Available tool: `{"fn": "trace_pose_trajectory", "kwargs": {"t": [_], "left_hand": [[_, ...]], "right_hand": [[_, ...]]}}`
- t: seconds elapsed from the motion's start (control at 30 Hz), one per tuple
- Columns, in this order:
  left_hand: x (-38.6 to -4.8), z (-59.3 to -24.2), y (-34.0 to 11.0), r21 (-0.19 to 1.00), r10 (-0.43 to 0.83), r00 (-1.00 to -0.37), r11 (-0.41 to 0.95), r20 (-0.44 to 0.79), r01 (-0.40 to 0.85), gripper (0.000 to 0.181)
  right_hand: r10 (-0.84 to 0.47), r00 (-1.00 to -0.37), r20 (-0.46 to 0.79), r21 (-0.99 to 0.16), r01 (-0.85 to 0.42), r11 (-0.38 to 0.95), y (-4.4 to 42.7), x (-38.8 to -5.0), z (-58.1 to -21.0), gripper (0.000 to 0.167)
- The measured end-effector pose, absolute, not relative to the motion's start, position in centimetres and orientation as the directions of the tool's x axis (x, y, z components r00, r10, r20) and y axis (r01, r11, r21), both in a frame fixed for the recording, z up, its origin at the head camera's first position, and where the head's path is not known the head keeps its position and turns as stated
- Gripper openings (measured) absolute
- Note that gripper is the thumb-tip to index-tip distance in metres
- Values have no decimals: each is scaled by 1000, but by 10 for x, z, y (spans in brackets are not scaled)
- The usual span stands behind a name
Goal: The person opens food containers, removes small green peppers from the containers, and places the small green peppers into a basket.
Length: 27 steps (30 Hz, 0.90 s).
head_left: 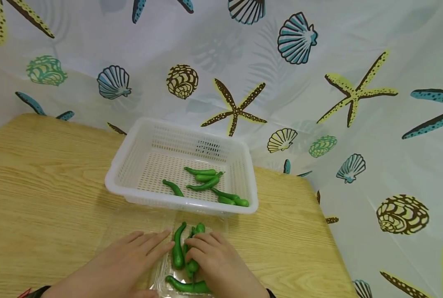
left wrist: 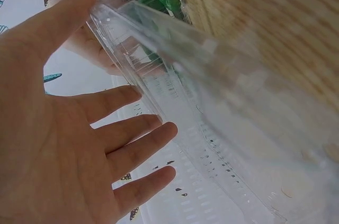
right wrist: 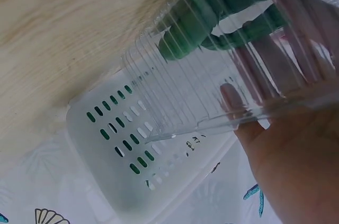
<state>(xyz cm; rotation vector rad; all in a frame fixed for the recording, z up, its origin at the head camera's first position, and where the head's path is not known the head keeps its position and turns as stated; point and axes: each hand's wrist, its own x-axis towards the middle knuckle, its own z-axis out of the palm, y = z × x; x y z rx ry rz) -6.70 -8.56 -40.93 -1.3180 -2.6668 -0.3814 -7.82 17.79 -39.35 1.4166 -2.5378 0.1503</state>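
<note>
My right hand (head_left: pixel 217 258) reaches into a clear plastic box (head_left: pixel 221 225), its bent fingers gripping a green chili pepper (head_left: pixel 193 267); the thumb is hidden. Another green chili pepper (head_left: pixel 178 248) lies lengthwise to the left of these fingers, and one more (head_left: pixel 185 285) lies crosswise at the near end. In the right wrist view, peppers (right wrist: pixel 183 36) and fingers show through the box's ribbed wall. My left hand (head_left: pixel 132 256) lies with straight, spread fingers along the box's left side, fingertips close to its edge. The left wrist view shows nothing in that palm (left wrist: pixel 63 144).
A white slotted basket (head_left: pixel 189 205) stands just behind the box, with several green chili peppers (head_left: pixel 206 182) inside. The box's clear lid (head_left: pixel 111 227) lies to the left. A wooden table (head_left: pixel 50 178) is underneath; a shell-patterned curtain (head_left: pixel 150 45) hangs behind and to the right.
</note>
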Motion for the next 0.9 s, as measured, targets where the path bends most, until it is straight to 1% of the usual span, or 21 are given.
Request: {"fn": "trace_pose_trajectory", "kwargs": {"t": [0.1, 0.17, 0.3, 0.5, 0.7, 0.9], "left_hand": [[-67, -409, -85, 162, 764, -601, 579, 234, 799, 89], [-67, -409, -84, 159, 768, -598, 576, 229, 802, 89], [-68, -409, -84, 161, 772, -597, 574, 219, 803, 88], [-68, -410, -84, 148, 770, -589, 571, 246, 807, 89], [-68, -409, -86, 192, 768, -609, 579, 200, 793, 90], [-68, -410, -86, 158, 773, -591, 570, 232, 807, 88]], "right_hand": [[-832, -501, 239, 23, -854, 520, 178, -78, -395, 42], [-838, -496, 227, 34, -856, 516, 178, -78, -397, 43], [-848, -491, 198, 37, -861, 507, 176, -79, -398, 36], [-850, -499, 170, 44, -858, 512, 175, -80, -397, 28], [-829, -519, 210, 30, -844, 536, 176, -79, -398, 24], [-815, -525, 245, 49, -833, 551, 177, -78, -396, 23]]}}
